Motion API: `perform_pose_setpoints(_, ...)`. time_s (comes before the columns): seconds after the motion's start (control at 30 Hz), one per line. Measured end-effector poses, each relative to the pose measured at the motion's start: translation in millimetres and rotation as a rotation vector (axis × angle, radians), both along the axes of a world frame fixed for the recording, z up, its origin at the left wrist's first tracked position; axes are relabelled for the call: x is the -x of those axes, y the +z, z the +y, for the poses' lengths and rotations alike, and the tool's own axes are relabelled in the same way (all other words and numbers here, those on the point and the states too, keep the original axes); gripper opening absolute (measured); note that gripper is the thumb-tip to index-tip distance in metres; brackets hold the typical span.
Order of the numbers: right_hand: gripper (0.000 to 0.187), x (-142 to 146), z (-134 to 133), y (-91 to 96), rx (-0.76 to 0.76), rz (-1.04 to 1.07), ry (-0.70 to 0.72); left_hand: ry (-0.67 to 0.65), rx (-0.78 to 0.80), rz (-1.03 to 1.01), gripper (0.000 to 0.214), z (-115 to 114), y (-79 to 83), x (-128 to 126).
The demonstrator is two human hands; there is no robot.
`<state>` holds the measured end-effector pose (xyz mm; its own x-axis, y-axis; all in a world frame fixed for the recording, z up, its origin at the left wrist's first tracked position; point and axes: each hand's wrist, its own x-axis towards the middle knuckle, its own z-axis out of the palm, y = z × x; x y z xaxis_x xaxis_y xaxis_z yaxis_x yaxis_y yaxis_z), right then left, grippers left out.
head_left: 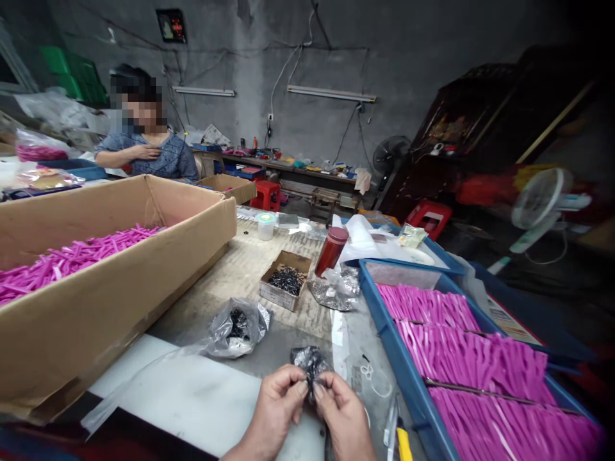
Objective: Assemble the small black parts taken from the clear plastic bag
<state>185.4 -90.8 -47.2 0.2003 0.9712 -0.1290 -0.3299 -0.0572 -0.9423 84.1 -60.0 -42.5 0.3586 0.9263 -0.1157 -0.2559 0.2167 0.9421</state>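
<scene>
A small plastic bag (311,360), with dark contents showing through it, is pinched at its near edge between my two hands. My left hand (283,400) grips it with thumb and forefinger from the left. From the right, my right hand (340,410) pinches the same edge. Just beyond them lies an open clear bag (235,328) with small black pieces inside. Farther off, a small cardboard box (287,282) contains many black pieces. Under my left forearm is a white board (192,397) on the table.
A large cardboard box (192,246) of magenta strips stands at left. At right, a blue tray (384,326) holds rows of magenta pieces. A yellow-handled cutter (403,443) lies beside it. A red cylinder (331,248) stands mid-table. Another person (158,150) sits across.
</scene>
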Motion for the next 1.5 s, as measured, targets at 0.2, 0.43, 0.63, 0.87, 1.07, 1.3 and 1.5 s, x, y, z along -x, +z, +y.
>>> perform_pose_setpoints(0.2,0.017,-0.3,-0.7,-4.5,0.031,-0.058,0.031,0.004,-0.007,0.009,0.02,0.4,-1.8,0.7)
perform_pose_setpoints(0.43,0.018,-0.8,0.8,-9.2,-0.003,-0.093,0.07,0.005,-0.039,0.036,0.02,2.0,-4.4,1.4)
perform_pose_setpoints(0.63,0.021,-1.1,1.3,-9.1,-0.03,-0.096,0.076,0.0,-0.057,0.051,0.021,2.7,-5.2,1.0)
perform_pose_setpoints(0.87,0.022,-1.2,1.3,-10.7,-0.015,-0.052,0.119,-0.008,-0.114,0.078,0.022,2.6,-1.5,2.2)
perform_pose_setpoints(1.07,0.025,-2.3,2.6,-10.1,-0.025,-0.06,0.12,-0.013,-0.113,0.092,0.024,1.4,-0.3,1.4)
perform_pose_setpoints(1.3,0.025,-1.7,2.5,-8.0,-0.002,-0.07,0.11,-0.006,-0.112,0.089,0.023,1.3,-2.5,2.0)
perform_pose_setpoints(1.5,0.032,-0.9,7.5,-18.2,0.012,-0.086,-0.005,-0.02,-0.044,0.047,0.032,7.7,-9.8,-1.6)
